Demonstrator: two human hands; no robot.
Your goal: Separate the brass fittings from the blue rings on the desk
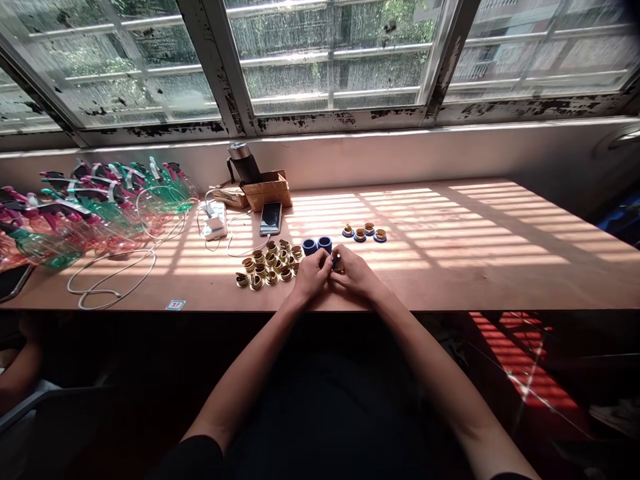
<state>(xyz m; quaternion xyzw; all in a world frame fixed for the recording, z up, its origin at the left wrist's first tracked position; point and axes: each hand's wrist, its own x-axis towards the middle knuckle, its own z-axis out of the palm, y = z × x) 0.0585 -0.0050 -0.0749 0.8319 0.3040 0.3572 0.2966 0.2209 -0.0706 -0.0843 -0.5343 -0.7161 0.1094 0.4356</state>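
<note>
My left hand (313, 275) and my right hand (356, 272) meet near the table's front edge, fingers pinched around a small blue ring (337, 262) with a gold-coloured part at it. Fingers hide much of that piece. Just beyond my left hand stand two stacks of blue rings, a left stack (309, 247) and a right stack (325, 243). To the left of my left hand lies a group of gold-coloured round metal parts (271, 277). Farther off, past my right hand, several gold parts sit on blue rings (380, 235).
Plastic spray bottles (95, 200) crowd the table's left side, with a white cable (145, 280) looping before them. A power strip (214, 221), phone (271, 219), cardboard box (270, 189) and flask (244, 163) stand toward the window. Another person's arm (20, 373) shows at lower left.
</note>
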